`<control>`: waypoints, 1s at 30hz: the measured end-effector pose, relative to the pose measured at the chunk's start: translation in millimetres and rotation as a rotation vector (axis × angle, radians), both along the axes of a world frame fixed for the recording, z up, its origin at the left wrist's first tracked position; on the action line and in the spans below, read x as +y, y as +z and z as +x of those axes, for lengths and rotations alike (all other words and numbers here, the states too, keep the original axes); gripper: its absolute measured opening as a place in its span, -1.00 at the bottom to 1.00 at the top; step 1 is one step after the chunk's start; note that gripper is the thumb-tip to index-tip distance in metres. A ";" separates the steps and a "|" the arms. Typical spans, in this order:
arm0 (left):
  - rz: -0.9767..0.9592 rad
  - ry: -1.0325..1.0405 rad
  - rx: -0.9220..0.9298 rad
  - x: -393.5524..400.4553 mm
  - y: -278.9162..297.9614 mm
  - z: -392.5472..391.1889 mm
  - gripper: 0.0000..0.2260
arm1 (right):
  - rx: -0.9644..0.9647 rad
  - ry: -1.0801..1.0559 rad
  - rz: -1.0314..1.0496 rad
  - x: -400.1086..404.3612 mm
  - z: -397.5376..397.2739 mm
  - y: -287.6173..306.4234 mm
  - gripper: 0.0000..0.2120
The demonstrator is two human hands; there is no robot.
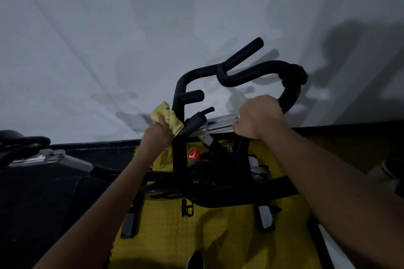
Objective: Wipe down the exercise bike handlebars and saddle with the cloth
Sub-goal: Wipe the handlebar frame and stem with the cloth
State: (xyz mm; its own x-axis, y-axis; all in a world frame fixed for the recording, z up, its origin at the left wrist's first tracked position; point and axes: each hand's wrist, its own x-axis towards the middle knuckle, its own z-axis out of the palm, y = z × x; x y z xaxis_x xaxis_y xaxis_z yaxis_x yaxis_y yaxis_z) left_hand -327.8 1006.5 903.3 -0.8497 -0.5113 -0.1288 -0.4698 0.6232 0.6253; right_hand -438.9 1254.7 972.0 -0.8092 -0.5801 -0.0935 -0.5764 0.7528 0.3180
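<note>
Left hand (157, 135) presses cloth (168, 118) against handlebars (178, 102).

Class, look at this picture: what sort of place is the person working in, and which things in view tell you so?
Probably a gym or spin studio. The person wipes the black handlebars of an exercise bike, which stands on a yellow floor mat, and part of a second bike shows at the left by a plain white wall.

Two hands, left hand (158, 132) and right hand (258, 116); one yellow cloth (167, 119); one black handlebars (251, 72); one red knob (193, 154).
</note>
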 end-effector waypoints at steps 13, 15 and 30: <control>0.117 0.093 -0.075 -15.1 22.8 -63.4 -0.48 | -0.004 -0.021 -0.011 -0.3 -2.2 -1.4 -0.63; 0.090 0.114 -0.097 -12.6 27.9 -73.5 -0.47 | 0.002 -0.019 -0.004 -1.1 -2.1 -1.2 -0.62; -0.056 -0.187 0.168 19.8 9.4 1.2 -0.49 | 0.036 0.007 -0.002 -1.0 -0.5 -1.7 -0.58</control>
